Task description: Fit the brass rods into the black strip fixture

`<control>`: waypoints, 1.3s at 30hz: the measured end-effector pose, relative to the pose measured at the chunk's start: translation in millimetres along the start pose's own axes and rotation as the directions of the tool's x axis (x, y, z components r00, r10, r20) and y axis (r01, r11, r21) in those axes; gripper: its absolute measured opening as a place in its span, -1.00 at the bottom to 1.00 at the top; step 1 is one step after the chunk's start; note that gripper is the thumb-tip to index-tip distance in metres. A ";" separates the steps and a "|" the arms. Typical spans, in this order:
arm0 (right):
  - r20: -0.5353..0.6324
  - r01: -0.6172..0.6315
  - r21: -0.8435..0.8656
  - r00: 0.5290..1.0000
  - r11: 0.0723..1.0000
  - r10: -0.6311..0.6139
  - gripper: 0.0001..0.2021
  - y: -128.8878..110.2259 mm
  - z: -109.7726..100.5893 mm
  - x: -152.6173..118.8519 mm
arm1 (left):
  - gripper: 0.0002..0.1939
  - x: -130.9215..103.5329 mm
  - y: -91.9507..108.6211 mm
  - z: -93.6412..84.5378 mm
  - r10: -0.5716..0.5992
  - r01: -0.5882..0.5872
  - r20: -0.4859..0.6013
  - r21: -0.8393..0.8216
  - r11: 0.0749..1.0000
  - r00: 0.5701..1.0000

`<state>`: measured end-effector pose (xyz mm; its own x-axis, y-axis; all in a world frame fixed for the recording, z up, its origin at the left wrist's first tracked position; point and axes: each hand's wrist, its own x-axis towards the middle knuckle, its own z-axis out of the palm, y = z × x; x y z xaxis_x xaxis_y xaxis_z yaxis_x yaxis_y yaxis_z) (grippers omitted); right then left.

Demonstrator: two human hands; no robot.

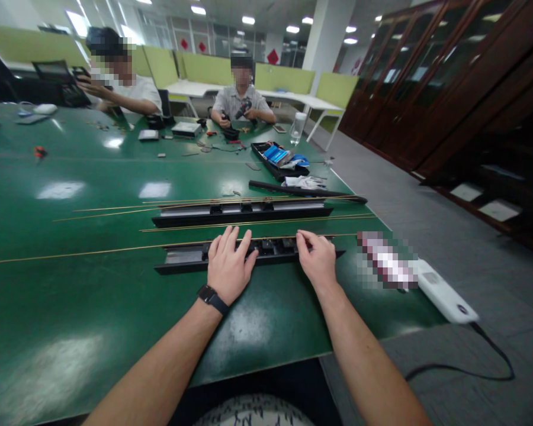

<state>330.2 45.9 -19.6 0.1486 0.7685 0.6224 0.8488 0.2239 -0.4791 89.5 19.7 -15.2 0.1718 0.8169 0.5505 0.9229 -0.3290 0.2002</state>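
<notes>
My left hand [229, 263] lies with fingers spread over the middle of a long black channel-shaped housing [180, 268]. Small black blocks [269, 245] sit inside that housing, some hidden under my fingers. Along its far edge runs a thin gold-coloured rod [93, 252], reaching well past the housing on the left. At the right end, my right hand [318, 258] pinches this rod between thumb and forefinger. A second, similar black housing [244, 216] lies parallel just beyond, with more thin rods [195, 228] between the two.
A black tray [270, 171] holding a blue pack, white gloves [304, 182] and a black bar [288, 189] lie farther back. To my right is a white power strip [446, 291] with a cable, beside a blurred item. Two people sit across the green table [115, 337].
</notes>
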 end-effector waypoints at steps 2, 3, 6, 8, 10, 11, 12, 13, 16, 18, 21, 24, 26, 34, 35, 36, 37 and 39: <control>0.022 0.019 0.005 1.000 1.000 -0.020 -0.68 -1.0 0.4 -0.5 | -0.48 0.3 0.3 -0.4 -0.002 0.002 0.004 -0.003 1.000 1.000; 0.030 0.023 0.002 0.999 1.000 -0.023 -0.68 -1.3 0.4 -0.6 | -0.48 0.4 0.4 -0.5 -0.004 0.004 0.004 -0.005 1.000 1.000; 0.026 0.015 -0.020 1.000 1.000 -0.014 -0.69 -1.6 0.2 -0.2 | -0.48 0.5 0.7 -0.7 -0.001 0.001 0.006 -0.004 1.000 1.000; 0.012 0.006 -0.033 1.000 0.999 -0.006 -0.70 -1.3 -0.3 0.4 | -0.48 0.5 0.7 -0.7 0.004 -0.004 0.007 0.005 1.000 1.000; -0.003 -0.008 -0.049 1.000 0.999 0.008 -0.69 -0.8 -0.7 1.0 | -0.49 0.3 0.6 -0.7 0.006 -0.006 0.004 0.012 1.000 1.000; -0.012 -0.019 -0.061 1.000 0.998 0.018 -0.69 -0.6 -1.0 1.2 | -0.49 0.3 0.5 -0.7 0.007 -0.007 0.003 0.014 1.000 1.000; -0.018 -0.029 -0.071 0.999 0.997 0.027 -0.68 -0.4 -1.1 1.3 | -0.49 0.3 0.4 -0.7 0.007 -0.007 0.002 0.013 1.000 1.000; -0.022 -0.038 -0.079 0.999 0.996 0.037 -0.67 -0.3 -1.3 1.4 | -0.49 0.3 0.3 -0.7 0.007 -0.007 0.002 0.010 1.000 1.000; -0.012 -0.057 -0.079 0.998 0.995 0.056 -0.66 -0.3 -1.7 1.3 | -0.48 0.5 0.0 -1.0 0.003 -0.003 0.005 -0.010 1.000 1.000; 0.003 -0.058 -0.054 0.998 0.997 0.059 -0.66 -0.7 -1.7 1.1 | -0.48 0.5 -0.1 -1.0 0.001 0.000 0.006 -0.021 1.000 1.000; 0.023 -0.033 -0.009 0.999 0.999 0.033 -0.66 -1.8 -1.5 0.4 | -0.48 0.4 -0.1 -0.6 -0.001 0.002 0.006 -0.021 1.000 1.000; 0.054 -0.002 0.004 0.999 1.000 0.002 -0.67 -2.8 -1.2 -0.2 | -0.48 0.3 0.1 -0.2 0.003 -0.003 0.005 -0.003 1.000 1.000; 0.060 0.002 -0.002 0.998 1.000 -0.002 -0.68 -2.8 -0.9 -0.2 | -0.48 0.4 0.3 -0.1 0.007 -0.007 0.006 0.011 1.000 1.000; -0.004 -0.035 -0.058 0.999 0.998 0.035 -0.67 -0.8 -0.9 1.3 | -0.48 0.5 0.2 -0.1 0.006 -0.006 0.005 -0.008 1.000 1.000; -0.010 -0.040 -0.065 0.999 0.997 0.039 -0.67 -0.9 -1.0 1.4 | -0.48 0.5 0.2 -0.3 0.006 -0.006 0.006 -0.006 1.000 1.000; -0.015 -0.041 -0.068 0.999 0.997 0.041 -0.67 -0.9 -1.2 1.4 | -0.48 0.6 0.2 -0.5 0.006 -0.006 0.006 -0.002 1.000 1.000; -0.016 -0.041 -0.067 0.999 0.997 0.040 -0.67 -1.0 -1.3 1.5 | -0.48 0.6 0.3 -0.7 0.006 -0.006 0.005 0.002 1.000 1.000; -0.016 -0.040 -0.067 0.999 0.997 0.039 -0.67 -0.9 -1.4 1.6 | -0.48 0.8 0.5 -1.1 0.006 -0.006 0.005 0.005 1.000 1.000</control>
<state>330.4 46.2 -17.3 0.1894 0.7671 0.6130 0.8744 0.1523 -0.4607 89.6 19.7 -13.8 0.1793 0.8173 0.5475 0.9235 -0.3317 0.1928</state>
